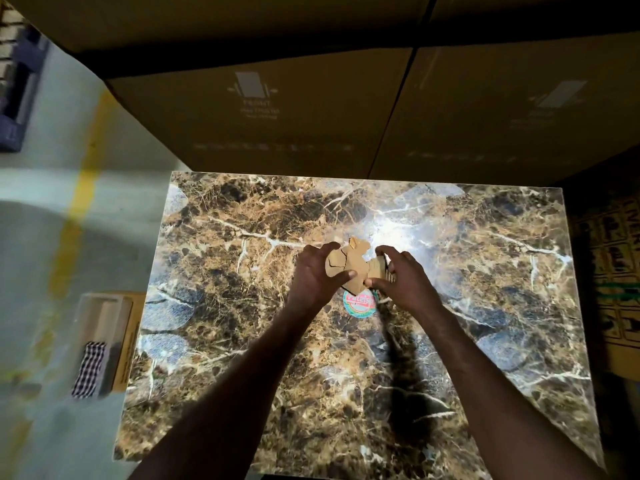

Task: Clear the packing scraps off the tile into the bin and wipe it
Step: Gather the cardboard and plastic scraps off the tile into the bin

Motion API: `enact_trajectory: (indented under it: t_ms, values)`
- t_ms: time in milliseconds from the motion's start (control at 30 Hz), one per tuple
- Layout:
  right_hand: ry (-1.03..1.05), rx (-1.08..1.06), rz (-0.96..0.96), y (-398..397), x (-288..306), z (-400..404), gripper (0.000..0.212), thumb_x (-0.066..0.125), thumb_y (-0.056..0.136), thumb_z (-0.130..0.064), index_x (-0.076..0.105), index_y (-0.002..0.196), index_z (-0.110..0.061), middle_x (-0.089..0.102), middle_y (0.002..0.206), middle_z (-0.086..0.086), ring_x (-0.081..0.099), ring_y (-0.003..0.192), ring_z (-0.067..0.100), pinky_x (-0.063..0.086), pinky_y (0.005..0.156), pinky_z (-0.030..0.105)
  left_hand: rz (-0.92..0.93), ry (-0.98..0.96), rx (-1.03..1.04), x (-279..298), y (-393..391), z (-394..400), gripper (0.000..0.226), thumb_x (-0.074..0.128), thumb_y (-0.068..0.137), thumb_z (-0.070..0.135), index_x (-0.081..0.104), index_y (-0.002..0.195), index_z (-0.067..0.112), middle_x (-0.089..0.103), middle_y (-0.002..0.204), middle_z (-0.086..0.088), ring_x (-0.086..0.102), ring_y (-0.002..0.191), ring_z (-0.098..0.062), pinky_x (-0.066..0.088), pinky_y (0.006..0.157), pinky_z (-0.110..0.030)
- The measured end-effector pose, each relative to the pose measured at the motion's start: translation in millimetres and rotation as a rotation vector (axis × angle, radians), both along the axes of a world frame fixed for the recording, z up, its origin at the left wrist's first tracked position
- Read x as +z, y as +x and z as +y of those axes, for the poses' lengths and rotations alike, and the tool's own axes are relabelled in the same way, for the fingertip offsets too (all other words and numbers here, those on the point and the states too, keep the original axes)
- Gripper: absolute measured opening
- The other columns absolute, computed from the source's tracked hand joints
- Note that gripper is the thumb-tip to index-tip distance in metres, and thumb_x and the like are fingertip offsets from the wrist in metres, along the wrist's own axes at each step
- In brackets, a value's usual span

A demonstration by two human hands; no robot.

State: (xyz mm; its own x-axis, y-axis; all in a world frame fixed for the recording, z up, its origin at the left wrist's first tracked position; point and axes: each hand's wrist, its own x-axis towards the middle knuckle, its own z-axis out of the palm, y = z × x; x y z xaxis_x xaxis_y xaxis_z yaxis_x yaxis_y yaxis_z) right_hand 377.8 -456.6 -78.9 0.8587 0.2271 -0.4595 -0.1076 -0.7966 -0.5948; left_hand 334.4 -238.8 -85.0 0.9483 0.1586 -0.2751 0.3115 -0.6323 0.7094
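Observation:
A large brown marble-patterned tile [242, 341] lies flat in front of me. Near its middle sits a small heap of torn cardboard scraps [351, 266]. My left hand [317, 277] curls round the heap's left side, thumb on top of the pieces. My right hand [403, 277] cups the right side, its fingers bent over more scraps. Just below the heap a round red-and-green sticker [360, 304] shows on the tile. A checked cloth [89, 368] hangs over the edge of a clear plastic bin [104, 306] on the floor left of the tile.
Big cardboard cartons [277, 116] stand against the tile's far edge. Yellow printed boxes [620, 271] are stacked at the right. Grey floor with a yellow painted line [83, 188] runs along the left, and a dark blue pallet [17, 98] sits at the far left.

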Motion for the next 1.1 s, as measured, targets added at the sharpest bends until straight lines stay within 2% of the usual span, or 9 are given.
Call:
enact_trajectory:
  t_ms: [133,300,367,433,500,700,833,1000,1100]
  values:
    - [-0.047,0.097,-0.056,-1.0,1.9,-1.0,0.067,0.093,0.077,-0.021,0.052,0.129,-0.033,0.046,0.112,-0.002,0.058,0.104,0.026,0.046,0.077,0.036,0.073,0.120,0.001,9.2,-4.3,-18.0,0.088,0.093,0.074,0.050,0.051,0.147,0.025,0.053,0.135,-0.013,0.046,0.124,-0.032,0.047,0.099,-0.045]
    - [-0.058,0.000,-0.077,-2.6,2.9,-4.8,0.064,0.099,0.067,-0.021,0.048,0.106,-0.027,0.055,0.109,-0.001,0.056,0.101,0.026,0.054,0.078,0.042,0.123,0.211,0.035,11.0,-1.4,-31.0,0.079,0.094,0.076,0.041,0.052,0.140,0.019,0.052,0.134,-0.012,0.046,0.124,-0.034,0.046,0.100,-0.048]
    - [0.010,-0.050,-0.034,1.7,5.6,-10.6,0.058,0.094,0.072,-0.009,0.047,0.102,-0.024,0.065,0.098,-0.009,0.066,0.086,0.018,0.056,0.070,0.033,0.118,0.202,0.040,7.7,-1.6,-31.1,0.077,0.095,0.075,0.038,0.054,0.137,0.018,0.054,0.134,-0.012,0.047,0.124,-0.035,0.046,0.100,-0.049]
    - [0.075,-0.072,-0.011,11.7,14.6,-12.4,0.047,0.090,0.076,0.000,0.054,0.102,-0.017,0.067,0.090,-0.014,0.067,0.073,0.004,0.048,0.058,0.013,0.116,0.187,0.041,4.4,-2.7,-30.2,0.076,0.095,0.075,0.036,0.055,0.138,0.020,0.055,0.134,-0.011,0.047,0.124,-0.034,0.045,0.101,-0.047]
    - [0.118,-0.072,-0.025,28.0,22.1,-9.1,0.046,0.092,0.077,-0.003,0.062,0.108,-0.018,0.068,0.095,-0.011,0.065,0.072,0.001,0.044,0.057,0.008,0.113,0.185,0.033,1.9,-4.1,-29.6,0.076,0.095,0.075,0.036,0.055,0.139,0.023,0.056,0.133,-0.010,0.047,0.123,-0.032,0.046,0.101,-0.047]
    - [0.107,0.198,0.077,75.0,32.0,26.4,0.081,0.097,0.075,-0.019,0.061,0.147,-0.023,0.061,0.127,0.002,0.065,0.096,0.016,0.049,0.078,0.023,0.085,0.145,0.049,3.6,-9.7,-30.6,0.071,0.091,0.082,0.026,0.056,0.143,0.026,0.053,0.139,-0.012,0.048,0.128,-0.033,0.047,0.104,-0.051]
    - [-0.025,0.375,0.108,78.6,24.5,43.3,0.054,0.096,0.077,-0.019,0.074,0.126,-0.015,0.070,0.111,0.000,0.066,0.099,0.017,0.048,0.078,0.025,0.103,0.144,0.037,4.0,-10.6,-30.1,0.072,0.092,0.082,0.028,0.056,0.144,0.020,0.050,0.146,-0.018,0.045,0.133,-0.037,0.046,0.108,-0.052]
    - [0.009,0.250,0.067,64.0,18.2,35.6,0.035,0.097,0.072,-0.019,0.078,0.100,-0.019,0.074,0.095,-0.004,0.072,0.091,0.019,0.047,0.069,0.021,0.173,0.163,0.003,3.9,-5.5,-28.1,0.065,0.088,0.087,0.033,0.056,0.141,0.015,0.047,0.150,-0.022,0.044,0.135,-0.041,0.042,0.113,-0.052]
    - [0.093,0.117,0.089,50.9,17.3,24.2,0.031,0.097,0.071,-0.021,0.075,0.092,-0.021,0.077,0.090,-0.002,0.074,0.087,0.022,0.056,0.074,0.035,0.146,0.132,-0.028,9.2,-5.0,-25.8,0.052,0.085,0.091,0.024,0.059,0.134,0.010,0.053,0.138,-0.022,0.052,0.123,-0.035,0.049,0.102,-0.046]
